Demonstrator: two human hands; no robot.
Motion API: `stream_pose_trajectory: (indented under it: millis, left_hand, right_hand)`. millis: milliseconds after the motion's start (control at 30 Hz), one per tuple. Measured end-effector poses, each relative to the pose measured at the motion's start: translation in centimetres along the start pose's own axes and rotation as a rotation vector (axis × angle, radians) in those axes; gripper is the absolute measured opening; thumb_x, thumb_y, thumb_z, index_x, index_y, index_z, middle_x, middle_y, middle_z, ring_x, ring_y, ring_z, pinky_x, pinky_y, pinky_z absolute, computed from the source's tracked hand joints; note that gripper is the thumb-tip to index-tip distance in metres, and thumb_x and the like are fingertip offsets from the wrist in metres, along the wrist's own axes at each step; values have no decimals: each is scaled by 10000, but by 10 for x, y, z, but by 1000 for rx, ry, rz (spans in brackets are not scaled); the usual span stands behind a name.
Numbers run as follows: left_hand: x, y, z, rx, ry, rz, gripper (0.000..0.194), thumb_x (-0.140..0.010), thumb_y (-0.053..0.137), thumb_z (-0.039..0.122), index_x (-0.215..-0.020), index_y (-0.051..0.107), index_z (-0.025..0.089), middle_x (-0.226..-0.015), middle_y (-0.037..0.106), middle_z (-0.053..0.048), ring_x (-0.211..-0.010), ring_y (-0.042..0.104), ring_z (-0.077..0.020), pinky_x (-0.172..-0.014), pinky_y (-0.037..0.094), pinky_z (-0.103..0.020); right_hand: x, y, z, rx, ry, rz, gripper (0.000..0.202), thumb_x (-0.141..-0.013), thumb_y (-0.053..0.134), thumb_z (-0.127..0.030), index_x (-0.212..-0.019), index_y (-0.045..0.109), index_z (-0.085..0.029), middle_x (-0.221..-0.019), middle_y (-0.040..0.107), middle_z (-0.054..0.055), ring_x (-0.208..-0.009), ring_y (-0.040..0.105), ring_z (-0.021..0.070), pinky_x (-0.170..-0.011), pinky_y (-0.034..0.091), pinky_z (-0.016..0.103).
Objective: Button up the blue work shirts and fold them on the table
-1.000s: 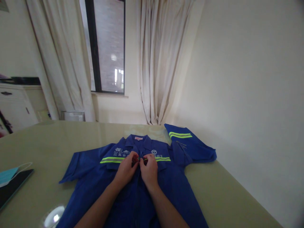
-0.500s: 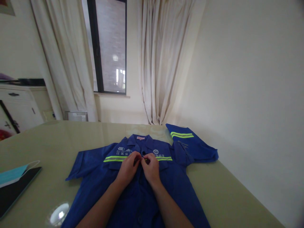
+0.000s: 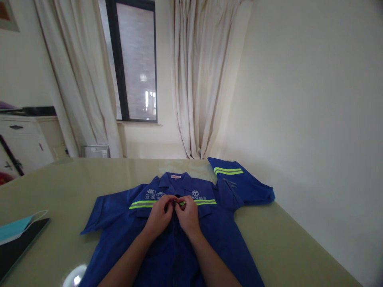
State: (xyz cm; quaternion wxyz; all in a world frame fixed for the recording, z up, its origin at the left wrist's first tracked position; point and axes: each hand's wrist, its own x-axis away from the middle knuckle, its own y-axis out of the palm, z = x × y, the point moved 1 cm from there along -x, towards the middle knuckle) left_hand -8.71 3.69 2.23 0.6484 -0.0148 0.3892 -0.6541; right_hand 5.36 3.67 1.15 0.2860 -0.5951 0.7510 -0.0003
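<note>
A blue short-sleeved work shirt [image 3: 119,227] with a yellow-green reflective stripe and white printing lies face up on the table, collar away from me. My left hand [image 3: 160,214] pinches the front placket at chest height, just about level with the stripe. Right beside it, my right hand [image 3: 188,215] pinches the placket's other side, the fingertips of both hands almost touching. Whatever button sits between the fingers is hidden by them.
Another folded blue garment [image 3: 251,185] with a reflective stripe lies by the shirt's right sleeve. On the left, a light blue face mask [image 3: 14,229] rests on a dark flat tablet-like object [image 3: 22,249]. The greenish table [image 3: 284,243] meets the wall at right.
Both hands stay at the same spot on the placket, with their fingers shifted slightly. The whole view has moved a little.
</note>
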Motion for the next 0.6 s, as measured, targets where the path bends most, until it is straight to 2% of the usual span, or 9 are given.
stream_pose_trajectory:
  millis: [167,300,433,533,600]
  left_hand:
    - [-3,0,-9,185,-144,-19,241,-878,562,347,-999,710,200,-956,781,-63,-886,738,-229,-852,580,-375]
    - [-5,0,-11,231,-184,-42,248,-831,584,345,-970,711,183,-902,783,-59,-828,742,-219,-803,583,-349]
    - [-3,0,-4,148,-176,-44,217,-850,579,347,-925,704,186,-832,763,-42,-749,712,-205,-724,550,-323]
    - [0,1,1,28,-122,-53,186,-859,588,344,-889,683,187,-735,710,-17,-663,658,-189,-635,491,-297]
    - [2,3,4,-62,-71,-66,137,-832,612,310,-870,658,187,-661,647,9,-601,603,-178,-576,435,-282]
  right_hand:
    - [-1,-2,-1,21,32,-14,55,-811,641,-170,-780,676,-199,-848,687,36,-743,655,183,-713,510,270]
    - [-3,-1,2,2,107,1,52,-805,646,-211,-787,692,-195,-846,716,49,-768,665,199,-724,507,279]
    - [-11,3,8,-108,251,-22,78,-774,657,-231,-762,720,-186,-798,740,52,-781,678,219,-713,502,288]
    - [-16,3,13,-162,323,-91,89,-740,659,-206,-680,719,-178,-640,707,31,-643,657,212,-600,479,279]
    - [-18,1,16,-161,344,-141,116,-720,655,-186,-615,703,-173,-508,638,8,-496,591,196,-488,423,269]
